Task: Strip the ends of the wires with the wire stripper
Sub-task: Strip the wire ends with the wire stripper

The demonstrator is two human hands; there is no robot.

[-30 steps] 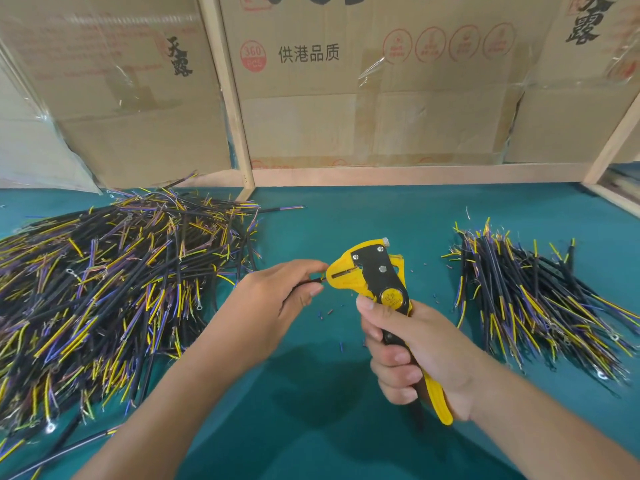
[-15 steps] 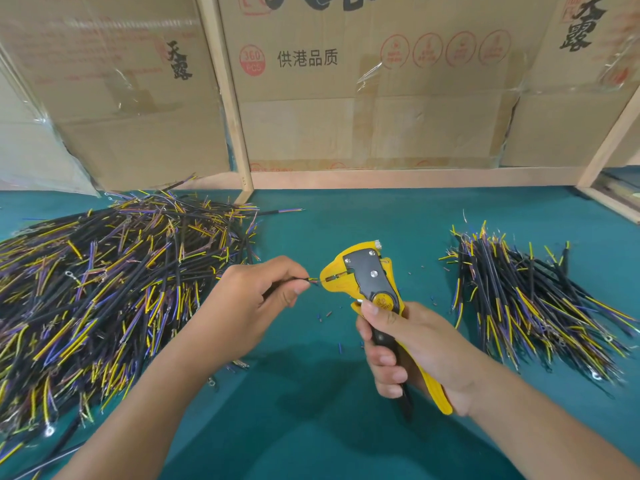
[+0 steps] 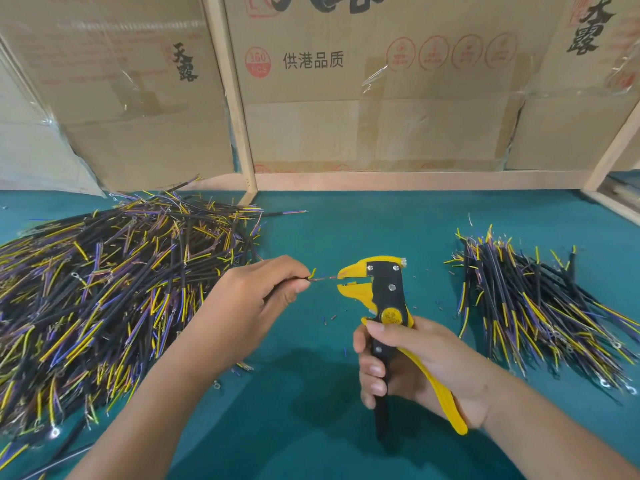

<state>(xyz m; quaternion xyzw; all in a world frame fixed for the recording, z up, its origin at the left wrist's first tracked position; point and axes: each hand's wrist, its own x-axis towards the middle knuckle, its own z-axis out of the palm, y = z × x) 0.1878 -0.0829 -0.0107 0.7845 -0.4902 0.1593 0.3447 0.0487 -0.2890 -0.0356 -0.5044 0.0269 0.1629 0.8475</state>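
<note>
My right hand [image 3: 419,362] grips the handles of a yellow and black wire stripper [image 3: 384,296], whose jaws point left above the green table [image 3: 311,427]. My left hand [image 3: 252,299] pinches a thin black cable [image 3: 320,279] between thumb and fingers. Its short bare copper end reaches toward the stripper's jaws, and a small yellow strand curls up beside my fingertips. Most of the cable is hidden inside my left hand.
A big heap of black, yellow and purple wires [image 3: 104,289] covers the table's left side. A smaller pile of wires [image 3: 536,306] lies at the right. Small insulation scraps [image 3: 332,317] dot the cloth between my hands. Cardboard boxes [image 3: 363,81] and wooden slats wall the back.
My left hand has drawn the cable leftward away from the jaws, leaving a bare copper end showing. The stripper's handles have spread apart a little in my right hand.
</note>
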